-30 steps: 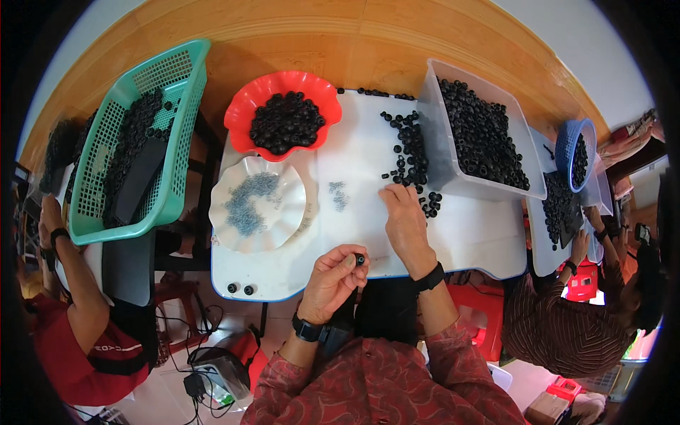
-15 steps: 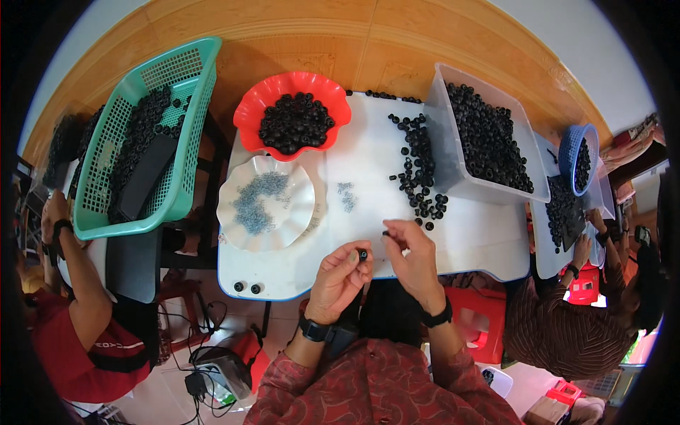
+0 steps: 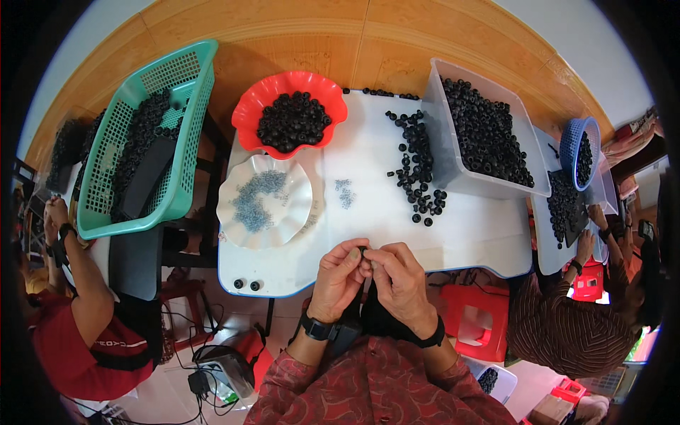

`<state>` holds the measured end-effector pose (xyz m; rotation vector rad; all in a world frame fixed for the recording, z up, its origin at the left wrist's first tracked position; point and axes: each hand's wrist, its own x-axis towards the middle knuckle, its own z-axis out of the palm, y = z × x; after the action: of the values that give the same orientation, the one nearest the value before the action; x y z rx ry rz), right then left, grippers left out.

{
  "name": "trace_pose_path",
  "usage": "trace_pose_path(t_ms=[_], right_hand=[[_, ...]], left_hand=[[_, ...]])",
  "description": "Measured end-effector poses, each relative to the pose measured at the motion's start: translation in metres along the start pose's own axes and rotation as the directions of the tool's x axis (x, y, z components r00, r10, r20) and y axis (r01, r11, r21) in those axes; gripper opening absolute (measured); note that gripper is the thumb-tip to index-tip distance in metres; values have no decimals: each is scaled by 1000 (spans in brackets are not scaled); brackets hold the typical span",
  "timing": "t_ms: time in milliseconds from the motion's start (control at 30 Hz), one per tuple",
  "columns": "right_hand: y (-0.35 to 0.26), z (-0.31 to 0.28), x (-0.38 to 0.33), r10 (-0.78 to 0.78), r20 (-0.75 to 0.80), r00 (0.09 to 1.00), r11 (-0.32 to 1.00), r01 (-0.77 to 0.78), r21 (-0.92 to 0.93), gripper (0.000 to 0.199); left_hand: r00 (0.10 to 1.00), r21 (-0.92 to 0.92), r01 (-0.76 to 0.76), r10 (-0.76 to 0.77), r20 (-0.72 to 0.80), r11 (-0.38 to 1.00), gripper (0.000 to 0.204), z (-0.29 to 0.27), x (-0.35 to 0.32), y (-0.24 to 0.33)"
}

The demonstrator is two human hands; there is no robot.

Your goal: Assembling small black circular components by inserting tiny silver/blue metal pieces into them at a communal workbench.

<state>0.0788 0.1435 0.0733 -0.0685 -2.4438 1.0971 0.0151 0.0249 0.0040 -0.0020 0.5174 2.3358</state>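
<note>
My left hand [image 3: 338,278] and my right hand [image 3: 398,275] meet at the near edge of the white table [image 3: 368,219], fingertips pinched together on a small black ring [image 3: 364,251]. Beyond them lies a loose pile of black rings [image 3: 418,170]. A white scalloped plate [image 3: 263,200] with small grey metal parts sits to the left, and a few grey parts [image 3: 344,193] lie loose on the table. A red bowl [image 3: 249,106] of black rings stands at the back.
A clear tub [image 3: 489,185] of black rings stands at the right, a green basket [image 3: 180,149] of black parts at the left. Two black rings [image 3: 246,285] lie at the near left edge. People sit at left and right; a red stool [image 3: 476,324] stands below.
My right hand came back from the loose pile of rings to the table's near edge and joined my left hand. Both hands now pinch one ring together.
</note>
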Motion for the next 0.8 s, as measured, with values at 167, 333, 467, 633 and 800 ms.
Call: trace_pose_path(t_ms=[167,333,467,633,800], right_hand=[[0,-1,-1,-3,31,1000,999,5,-51,24],[14,4,-11,298,20,954,889,-286,357,26],[14,0,-13,406,155,901,714,-418,561,28],[15,-2,-15,459,231,858,540,-476,694,27],[18,-3,-17,462,242,853,444,-459,770,23]], left_hand=[[1000,38,-19,19,4,999,25,-2,-1,-3],[999,2,-40,40,9,999,25,1,0,-2],[999,-43,-37,38,20,998,25,-1,-3,0],[999,-75,-35,37,23,997,26,0,-6,0],[1000,-24,-30,30,7,999,27,3,-9,1]])
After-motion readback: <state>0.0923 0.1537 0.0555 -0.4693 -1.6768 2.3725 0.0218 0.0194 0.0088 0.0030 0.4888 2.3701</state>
